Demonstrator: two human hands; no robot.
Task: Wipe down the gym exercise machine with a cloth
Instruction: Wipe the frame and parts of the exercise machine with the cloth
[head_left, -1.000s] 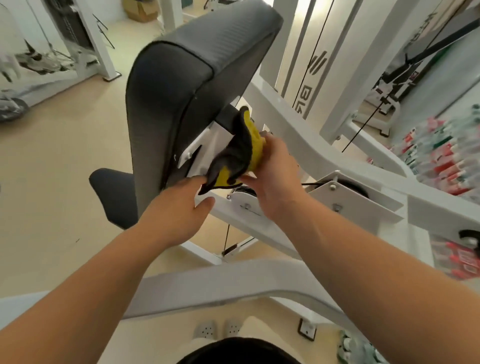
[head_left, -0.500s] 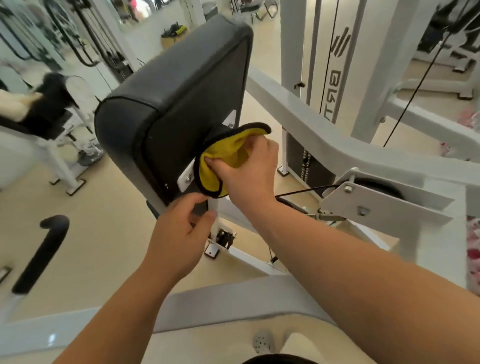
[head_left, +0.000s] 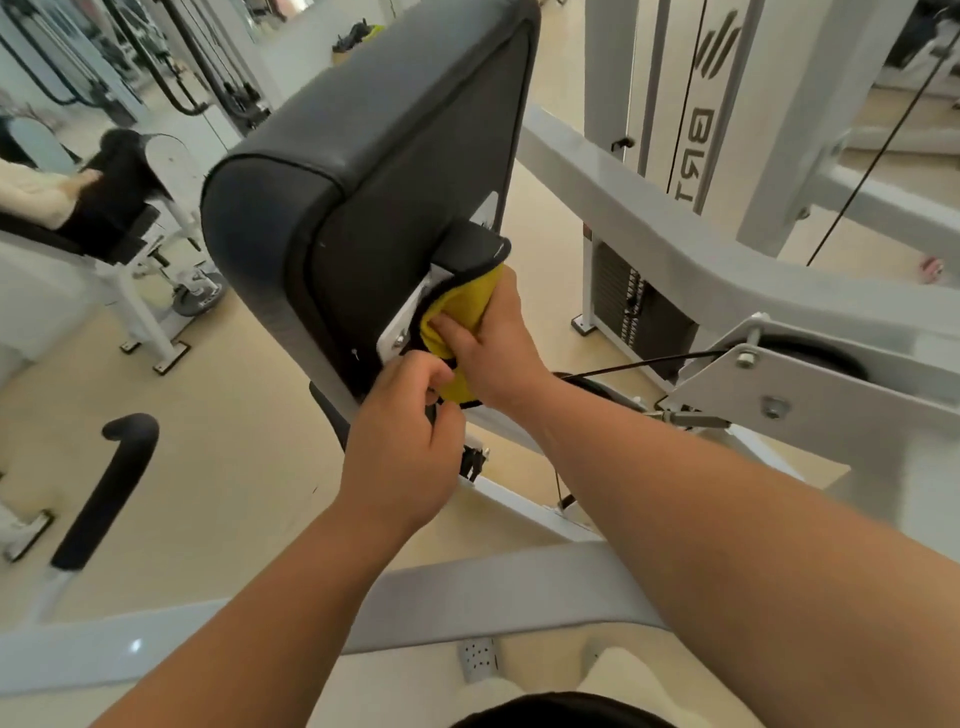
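beige gym floor (head_left: 223, 467). right hand (head_left: 498, 358) grips yellow cloth (head_left: 463, 305) on back pad (head_left: 363, 182) white bracket (head_left: 396, 335); left hand (head_left: 405, 452) pinches cloth's hem.

The right hand (head_left: 501, 358) hides much of the cloth (head_left: 465, 306).

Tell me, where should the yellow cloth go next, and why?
Probably slide the yellow cloth down along the white bracket behind the black pad. The right hand grips it against that bracket, and the left hand seems to pinch its lower edge, so the bracket looks like the part being wiped.
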